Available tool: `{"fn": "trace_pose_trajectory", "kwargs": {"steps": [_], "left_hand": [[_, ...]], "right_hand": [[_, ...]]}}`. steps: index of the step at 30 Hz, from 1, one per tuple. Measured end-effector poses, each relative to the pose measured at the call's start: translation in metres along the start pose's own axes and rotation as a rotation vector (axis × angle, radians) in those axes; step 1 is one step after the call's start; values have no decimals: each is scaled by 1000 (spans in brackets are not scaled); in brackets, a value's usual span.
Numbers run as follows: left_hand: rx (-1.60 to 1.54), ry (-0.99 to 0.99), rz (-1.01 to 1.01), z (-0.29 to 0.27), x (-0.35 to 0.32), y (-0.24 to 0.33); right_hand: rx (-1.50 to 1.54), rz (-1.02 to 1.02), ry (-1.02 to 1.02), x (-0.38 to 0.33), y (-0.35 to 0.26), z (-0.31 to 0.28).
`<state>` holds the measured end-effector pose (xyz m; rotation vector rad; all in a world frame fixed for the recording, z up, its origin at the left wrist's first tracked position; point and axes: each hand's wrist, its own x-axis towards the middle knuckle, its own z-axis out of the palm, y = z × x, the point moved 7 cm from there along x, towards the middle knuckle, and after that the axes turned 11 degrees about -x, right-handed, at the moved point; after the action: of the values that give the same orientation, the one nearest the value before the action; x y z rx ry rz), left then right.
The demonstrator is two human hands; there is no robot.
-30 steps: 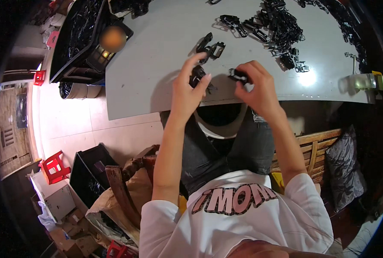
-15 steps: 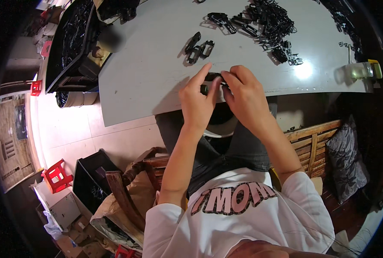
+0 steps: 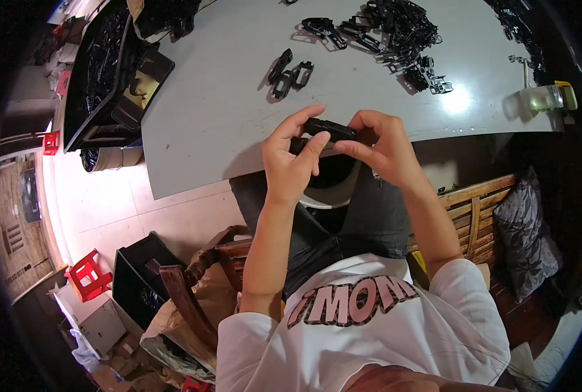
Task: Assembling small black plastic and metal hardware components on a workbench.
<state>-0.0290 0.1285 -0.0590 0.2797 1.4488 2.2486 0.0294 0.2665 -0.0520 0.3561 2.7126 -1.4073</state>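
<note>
Above the table's near edge, my left hand (image 3: 289, 160) is closed on a long black plastic part (image 3: 330, 129), thumb below and forefinger above. A second dark piece (image 3: 297, 145) shows inside the same palm, mostly covered by fingers. My right hand (image 3: 385, 147) pinches the right end of the long part, with its thumb along the lower side; its other fingers are partly hidden. Just beyond my hands, several similar black parts (image 3: 282, 85) lie together on the grey table (image 3: 206, 104).
A heap of black parts (image 3: 405, 32) lies at the far right of the table, near a clear jar (image 3: 544, 98). Black crates (image 3: 98, 78) stand on the left. Below my hands, a pale bucket (image 3: 330, 196) sits between my legs. A wooden chair (image 3: 180, 284) is at lower left.
The long black part has come into fuller view between my hands as the right fingers spread and shifted to its right end. The whole view has shifted slightly.
</note>
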Motion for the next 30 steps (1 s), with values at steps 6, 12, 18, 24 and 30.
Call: {"fn": "trace_pose_trajectory", "kwargs": {"steps": [6,12,18,24,30], "left_hand": [[-60,93,23,-15,1,-5],[-110,260,-38,-50,11,1],[-285,138,-6,-58,22,11],[456,192,59,-55,37,32],[1042,157,388,-28,53,47]], "right_hand": [[-178,-316,241,11,-10,-39],[-1161,-345,537,51,26,-77],[-417,-367,471,41,22,-51],[95,-310,353,30,25,-34],[-559,-541,522,26,-1,-40]]}}
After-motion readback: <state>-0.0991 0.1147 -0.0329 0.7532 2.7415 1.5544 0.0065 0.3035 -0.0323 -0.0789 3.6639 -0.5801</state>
